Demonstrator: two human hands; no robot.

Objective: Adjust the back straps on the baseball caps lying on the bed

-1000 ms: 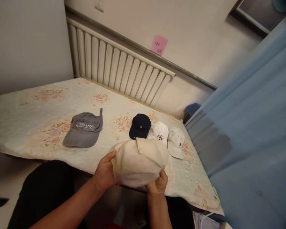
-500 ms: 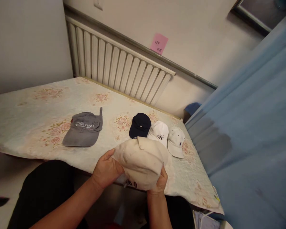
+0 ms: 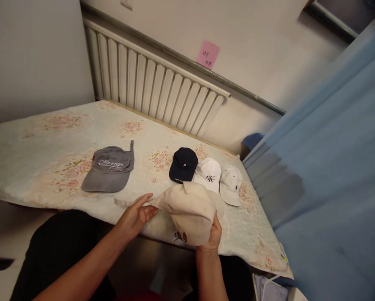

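A cream baseball cap (image 3: 187, 209) is held up over the near edge of the bed, its strap stretched out to the left. My right hand (image 3: 214, 234) grips the cap's right side. At the strap, my left hand (image 3: 139, 215) has thumb and fingers closed around it, and the strap's loose end sticks out past the hand. Just beyond the held cap lie a navy cap (image 3: 183, 165), a white CK cap (image 3: 208, 173) and an off-white cap (image 3: 231, 184), side by side. A grey cap (image 3: 109, 169) with its strap pointing up rests apart on the left.
The bed (image 3: 62, 154) has a pale floral cover. Behind it stand a white radiator (image 3: 153, 79) and a wall with a pink note (image 3: 208, 54). A blue curtain (image 3: 325, 159) hangs along the right. Near the right corner below is a white-framed object (image 3: 270, 288).
My left hand has moved left off the cap's body and now holds its strap, drawn out sideways. The cap has shifted slightly right in my right hand.
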